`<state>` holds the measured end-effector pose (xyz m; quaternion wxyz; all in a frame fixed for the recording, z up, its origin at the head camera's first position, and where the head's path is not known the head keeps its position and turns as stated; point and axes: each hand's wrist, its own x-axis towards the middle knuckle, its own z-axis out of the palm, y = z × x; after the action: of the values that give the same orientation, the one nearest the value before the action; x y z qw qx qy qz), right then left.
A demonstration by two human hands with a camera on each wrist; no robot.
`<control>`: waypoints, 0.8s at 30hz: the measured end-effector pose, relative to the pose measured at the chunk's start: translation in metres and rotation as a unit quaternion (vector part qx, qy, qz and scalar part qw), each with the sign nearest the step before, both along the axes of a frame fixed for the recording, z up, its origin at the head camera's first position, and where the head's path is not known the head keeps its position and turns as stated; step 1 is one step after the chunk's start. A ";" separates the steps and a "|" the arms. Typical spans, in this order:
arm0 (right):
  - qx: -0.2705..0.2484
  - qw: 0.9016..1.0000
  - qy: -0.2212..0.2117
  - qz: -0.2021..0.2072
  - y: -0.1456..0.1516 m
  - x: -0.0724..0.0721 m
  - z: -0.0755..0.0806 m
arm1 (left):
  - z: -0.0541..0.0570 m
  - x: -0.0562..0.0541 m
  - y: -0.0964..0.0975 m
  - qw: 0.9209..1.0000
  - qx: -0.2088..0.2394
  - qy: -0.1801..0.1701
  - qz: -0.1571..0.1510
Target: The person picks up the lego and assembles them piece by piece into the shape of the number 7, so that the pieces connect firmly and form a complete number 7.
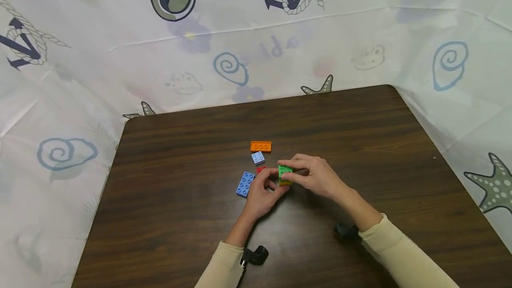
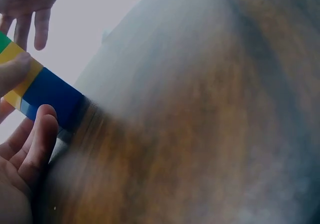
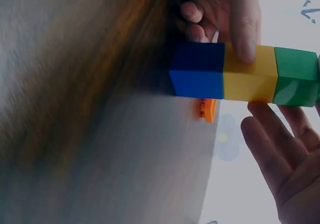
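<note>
Three toy building bricks form an upright stack on the table: a blue brick point(image 3: 197, 84) at the bottom, a yellow brick point(image 3: 250, 84) in the middle and a green brick point(image 1: 285, 169) on top. My left hand point(image 1: 261, 199) steadies the stack, pinching the yellow brick, with its other fingers loosely curled near the blue one. From the right, my right hand point(image 1: 320, 177) holds the green brick between thumb and fingers at the top. In the right wrist view, the bricks sit flush against each other with no visible gap.
Left of the stack lie a light blue brick point(image 1: 246, 184) and a red piece point(image 1: 261, 169) partly hidden by my left hand. Farther back are a small pale blue brick point(image 1: 258, 158) and an orange brick point(image 1: 261, 146). A patterned cloth point(image 1: 256, 26) hangs behind the dark wooden table point(image 1: 180, 217).
</note>
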<state>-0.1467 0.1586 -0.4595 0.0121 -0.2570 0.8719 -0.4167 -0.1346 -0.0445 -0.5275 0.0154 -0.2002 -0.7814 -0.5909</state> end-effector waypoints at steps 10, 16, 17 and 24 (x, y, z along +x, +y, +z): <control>0.018 0.997 -0.066 0.028 0.003 -0.004 0.007 | 0.012 0.005 -0.001 1.000 0.001 0.013 -0.007; 0.032 0.993 -0.104 0.050 0.008 -0.010 0.009 | 0.011 0.006 0.000 1.000 0.000 0.010 0.000; 0.033 0.992 -0.108 0.054 0.009 -0.012 0.010 | 0.012 0.006 0.000 1.000 0.000 0.009 0.001; 0.015 0.993 -0.094 0.073 0.012 -0.022 0.015 | 0.014 0.006 -0.001 1.000 -0.012 0.003 0.001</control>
<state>-0.1686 0.1707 -0.4443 0.1285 -0.2797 0.8517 -0.4240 -0.1287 -0.0459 -0.5136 0.0164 -0.2012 -0.7884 -0.5811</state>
